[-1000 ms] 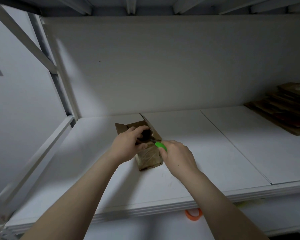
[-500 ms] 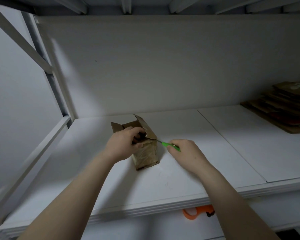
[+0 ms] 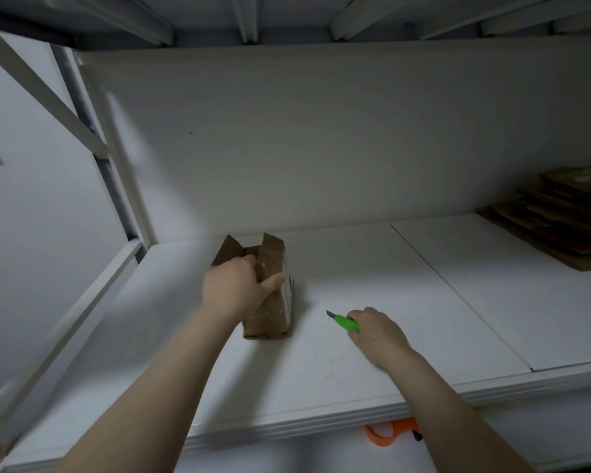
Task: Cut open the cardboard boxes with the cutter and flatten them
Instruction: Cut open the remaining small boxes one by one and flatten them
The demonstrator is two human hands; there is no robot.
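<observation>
A small brown cardboard box (image 3: 274, 312) stands upright on the white shelf (image 3: 321, 370), its top flaps open and pointing up. My left hand (image 3: 238, 288) grips the box's upper edge, fingers hooked inside the opening and thumb pressed on the outer side. To the right of the box, apart from it, my right hand (image 3: 377, 332) rests low on the shelf and holds a green cutter (image 3: 345, 322). The cutter's short blade sticks out toward the box.
A stack of flattened cardboard (image 3: 556, 213) lies at the far right of the shelf. Orange-handled scissors (image 3: 391, 433) show below the shelf's front edge. A white back wall and a metal frame post (image 3: 116, 186) bound the shelf at the rear and left.
My right hand has drawn the cutter away from the box, down and to the right, onto the shelf. My left hand has kept its hold while the box turned and its flaps stood up.
</observation>
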